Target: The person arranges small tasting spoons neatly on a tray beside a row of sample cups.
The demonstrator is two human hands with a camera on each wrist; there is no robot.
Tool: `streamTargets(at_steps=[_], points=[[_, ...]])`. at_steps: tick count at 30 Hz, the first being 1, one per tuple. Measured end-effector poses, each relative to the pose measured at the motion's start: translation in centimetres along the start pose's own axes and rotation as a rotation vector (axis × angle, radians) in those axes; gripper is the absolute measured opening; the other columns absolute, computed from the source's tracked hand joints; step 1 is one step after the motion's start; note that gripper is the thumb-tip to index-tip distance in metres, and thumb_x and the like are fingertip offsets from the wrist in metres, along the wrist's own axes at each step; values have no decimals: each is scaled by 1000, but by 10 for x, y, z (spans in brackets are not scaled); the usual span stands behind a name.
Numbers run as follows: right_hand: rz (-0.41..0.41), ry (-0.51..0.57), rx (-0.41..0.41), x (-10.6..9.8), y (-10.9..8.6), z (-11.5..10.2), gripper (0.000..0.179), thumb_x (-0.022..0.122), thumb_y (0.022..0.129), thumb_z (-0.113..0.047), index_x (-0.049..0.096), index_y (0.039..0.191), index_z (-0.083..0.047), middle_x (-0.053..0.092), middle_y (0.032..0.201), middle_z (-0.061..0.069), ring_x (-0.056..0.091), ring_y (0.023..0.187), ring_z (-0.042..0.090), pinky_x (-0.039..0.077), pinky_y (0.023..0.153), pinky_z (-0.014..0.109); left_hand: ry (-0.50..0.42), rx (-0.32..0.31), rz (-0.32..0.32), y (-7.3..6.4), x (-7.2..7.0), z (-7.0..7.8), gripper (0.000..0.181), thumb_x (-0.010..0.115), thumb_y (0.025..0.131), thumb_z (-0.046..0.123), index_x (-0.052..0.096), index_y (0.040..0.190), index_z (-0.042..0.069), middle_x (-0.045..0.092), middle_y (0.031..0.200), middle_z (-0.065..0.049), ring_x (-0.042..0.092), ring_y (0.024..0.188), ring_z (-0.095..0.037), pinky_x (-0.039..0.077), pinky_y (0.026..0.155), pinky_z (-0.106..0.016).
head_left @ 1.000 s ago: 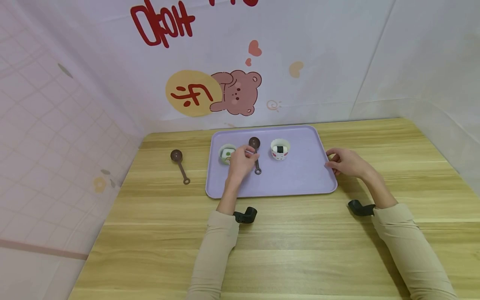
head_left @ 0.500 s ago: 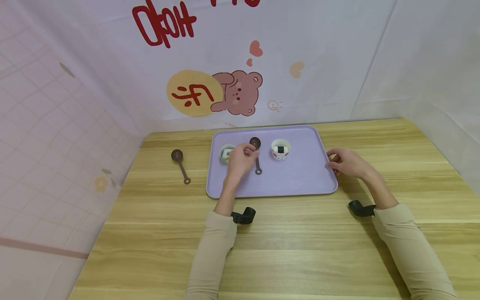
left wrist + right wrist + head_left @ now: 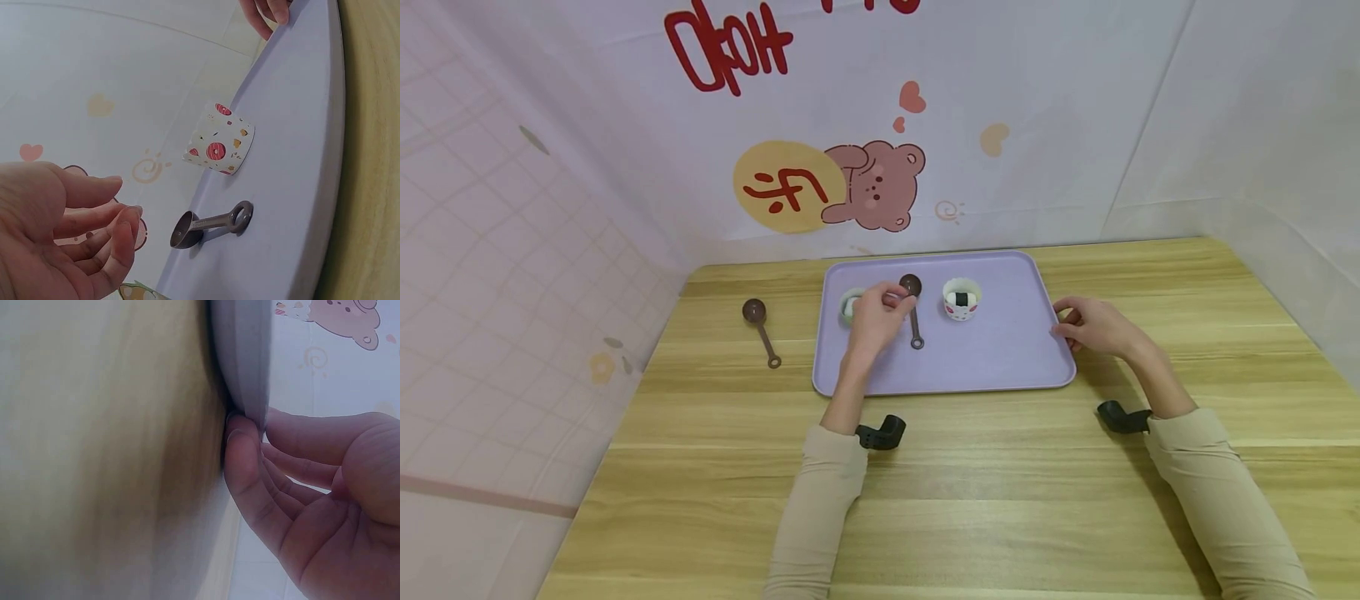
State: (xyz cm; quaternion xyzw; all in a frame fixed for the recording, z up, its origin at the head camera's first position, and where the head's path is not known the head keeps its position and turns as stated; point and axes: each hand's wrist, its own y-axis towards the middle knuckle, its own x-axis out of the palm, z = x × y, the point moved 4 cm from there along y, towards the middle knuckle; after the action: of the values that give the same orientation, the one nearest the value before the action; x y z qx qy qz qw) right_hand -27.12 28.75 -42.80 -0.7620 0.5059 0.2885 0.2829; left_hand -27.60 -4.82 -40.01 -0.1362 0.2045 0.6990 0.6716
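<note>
Left hand (image 3: 877, 320): has just eased slightly toward the tray's nine o'clock, hiding more of the green cup (image 3: 846, 319); fingers loosely bent, grasping nothing.
Tray scoop (image 3: 211, 222): unmoved, toward eleven on the purple tray (image 3: 1007, 337), so I'd judge the hand is free of it.
Right hand (image 3: 1093, 323): unchanged, pinching the tray's rim at three o'clock.
Scoops: two; the loose scoop (image 3: 756, 313) lies on the table (image 3: 985, 500) outside nine o'clock.
Cups: two; green toward ten, the printed cup (image 3: 219, 142) near one.
White pieces (image 3: 972, 300): two, one per cup.
Trays: one.
</note>
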Motion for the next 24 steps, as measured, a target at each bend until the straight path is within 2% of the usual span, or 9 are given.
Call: streamTargets(at_steps=[17,24], points=[[0,2,-13,1,0,2,38,65,97,-3,50,124,18,69,84,16,65,66,21,57,58,32,55,39,56,-1,-15,-4,18,73,94,17,73,104,3,69,85,-9,66,76,-20,48,67,-25],[7,-7,-11,2,1,2,38,65,97,-3,51,125,18,70,86,18,66,67,21,57,59,32,45,54,63,-3,-23,-2,19,73,93,15,72,106,1,69,87,-11,67,79,-23,51,70,-28]])
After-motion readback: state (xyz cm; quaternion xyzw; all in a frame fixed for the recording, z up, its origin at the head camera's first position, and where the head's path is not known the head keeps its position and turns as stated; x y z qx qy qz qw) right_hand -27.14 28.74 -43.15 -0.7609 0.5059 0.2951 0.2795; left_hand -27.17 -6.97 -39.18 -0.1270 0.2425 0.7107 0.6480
